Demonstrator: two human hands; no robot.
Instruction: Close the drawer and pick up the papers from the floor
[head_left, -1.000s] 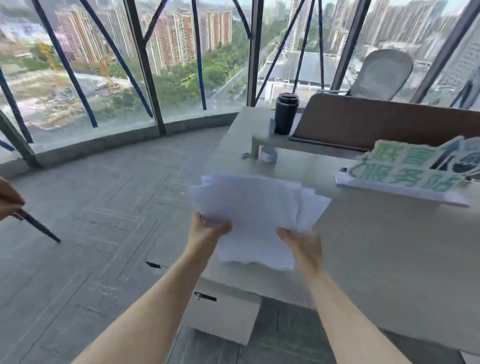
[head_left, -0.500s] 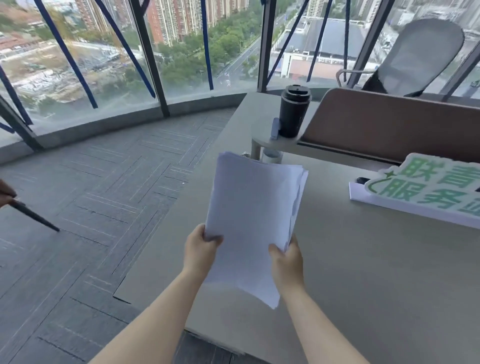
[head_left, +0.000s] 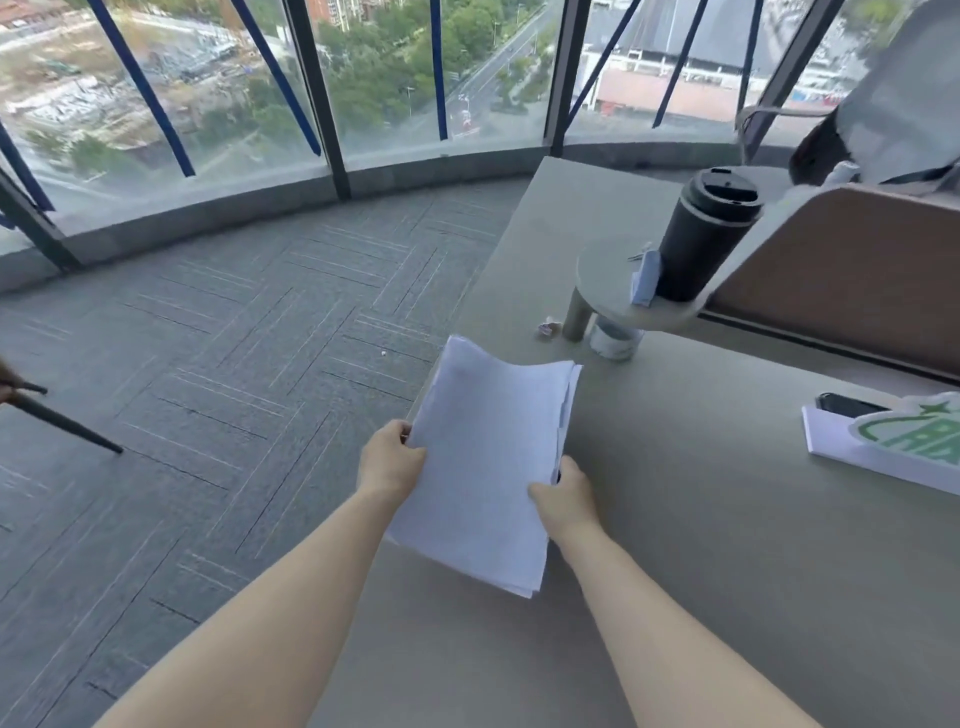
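Over grey desk (head_left: 701, 519), papers (head_left: 488, 457), carpeted floor (head_left: 208, 338), windows (head_left: 234, 78)

Papers (head_left: 488, 457) held between left hand (head_left: 389, 460) and right hand (head_left: 566, 501) over the surface (head_left: 701, 545) edge, floor (head_left: 208, 364) to the left, cup (head_left: 701, 239) on a raised shelf (head_left: 602, 275) behind, sign (head_left: 904, 441) at right.

The white sign (head_left: 904, 447) on the desk (head_left: 727, 571) has big green marks, but the picture edge cuts them off, so no word can be read. The papers (head_left: 488, 457) show no words that can be read.
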